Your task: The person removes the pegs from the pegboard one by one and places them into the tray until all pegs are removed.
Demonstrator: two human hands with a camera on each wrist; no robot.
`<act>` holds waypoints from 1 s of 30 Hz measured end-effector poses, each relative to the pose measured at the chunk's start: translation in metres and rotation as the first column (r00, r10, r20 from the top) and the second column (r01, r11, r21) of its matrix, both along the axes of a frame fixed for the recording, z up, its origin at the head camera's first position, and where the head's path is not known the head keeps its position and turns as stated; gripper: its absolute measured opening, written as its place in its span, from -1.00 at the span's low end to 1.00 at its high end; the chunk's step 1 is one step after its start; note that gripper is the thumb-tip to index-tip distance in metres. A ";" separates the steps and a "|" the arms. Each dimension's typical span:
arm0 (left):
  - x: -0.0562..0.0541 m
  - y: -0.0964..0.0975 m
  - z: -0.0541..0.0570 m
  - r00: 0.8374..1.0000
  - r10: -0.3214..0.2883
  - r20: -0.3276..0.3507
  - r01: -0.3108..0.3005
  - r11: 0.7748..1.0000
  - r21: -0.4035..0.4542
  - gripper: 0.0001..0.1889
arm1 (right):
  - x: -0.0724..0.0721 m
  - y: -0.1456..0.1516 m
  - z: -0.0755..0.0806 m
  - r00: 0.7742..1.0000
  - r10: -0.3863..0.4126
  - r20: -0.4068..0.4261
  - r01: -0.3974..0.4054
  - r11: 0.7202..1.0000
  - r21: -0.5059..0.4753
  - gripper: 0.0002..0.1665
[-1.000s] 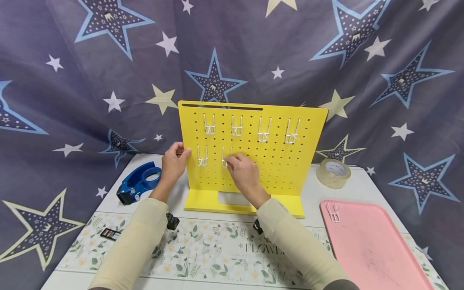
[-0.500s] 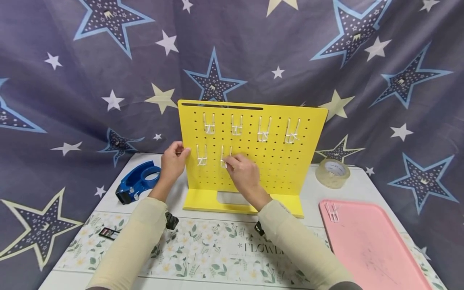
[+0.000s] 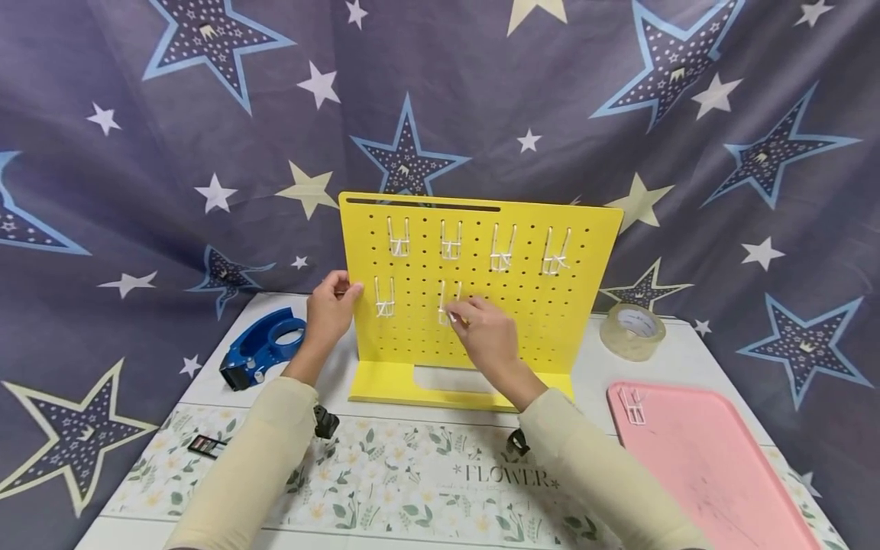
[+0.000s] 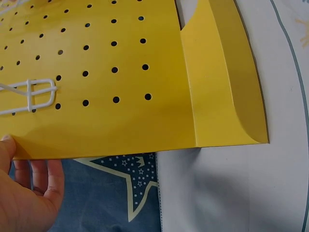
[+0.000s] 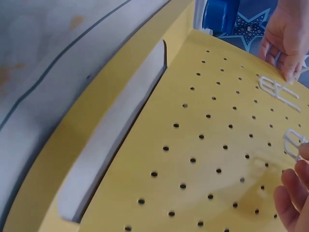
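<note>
A yellow pegboard (image 3: 422, 336) stands upright on the table. My left hand (image 3: 331, 309) holds its left edge, thumb on the front and fingers behind, as the left wrist view shows. Against the lower middle of the board, my right hand (image 3: 486, 332) pinches a white wire hook (image 3: 443, 294) by its lower end. Whether its upper ends sit in holes cannot be made out. To its left hangs another white hook (image 3: 385, 307), close to my left hand. Several more hooks, among them one at the upper left (image 3: 399, 246), hang in a row above.
On the right lies a pink tray (image 3: 687, 458) bearing white wire hooks (image 3: 634, 406). Behind it is a roll of clear tape (image 3: 632, 332). A blue tape dispenser (image 3: 264, 347) stands left of the board, with a small black item (image 3: 205, 445) nearer the front.
My right hand has moved to the right along the board, bringing the pinched hook with it, farther from the neighbouring hook. My left hand stays on the board's edge.
</note>
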State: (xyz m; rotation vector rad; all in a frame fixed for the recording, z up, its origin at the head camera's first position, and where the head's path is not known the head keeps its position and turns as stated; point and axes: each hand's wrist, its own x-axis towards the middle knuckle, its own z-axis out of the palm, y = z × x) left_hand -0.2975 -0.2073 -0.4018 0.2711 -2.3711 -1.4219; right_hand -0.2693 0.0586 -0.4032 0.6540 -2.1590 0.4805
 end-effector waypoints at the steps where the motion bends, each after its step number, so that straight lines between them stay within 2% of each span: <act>1: 0.000 0.000 0.000 1.000 -0.001 -0.003 0.001 1.000 -0.005 -0.73 | 0.001 0.004 0.001 1.000 0.005 0.011 -0.005 1.000 -0.004 -0.91; 6: -0.001 0.000 0.001 1.000 -0.008 -0.011 0.008 1.000 -0.018 -0.73 | 0.005 0.029 0.004 0.998 0.012 0.067 -0.010 1.000 -0.023 -0.89; 18: -0.001 0.000 0.000 1.000 -0.004 0.012 0.004 1.000 -0.013 -0.71 | 0.017 0.097 0.007 0.985 -0.028 0.169 0.032 0.999 -0.019 -0.83; 23: -0.002 0.000 0.000 1.000 -0.012 0.004 0.012 1.000 -0.019 -0.72 | 0.020 0.132 0.007 0.984 -0.032 0.173 0.037 0.999 -0.022 -0.85; 30: 0.000 0.000 -0.001 1.000 -0.002 0.008 0.002 1.000 -0.021 -0.72 | 0.029 0.176 0.006 0.963 -0.091 0.254 0.090 0.996 0.016 -0.86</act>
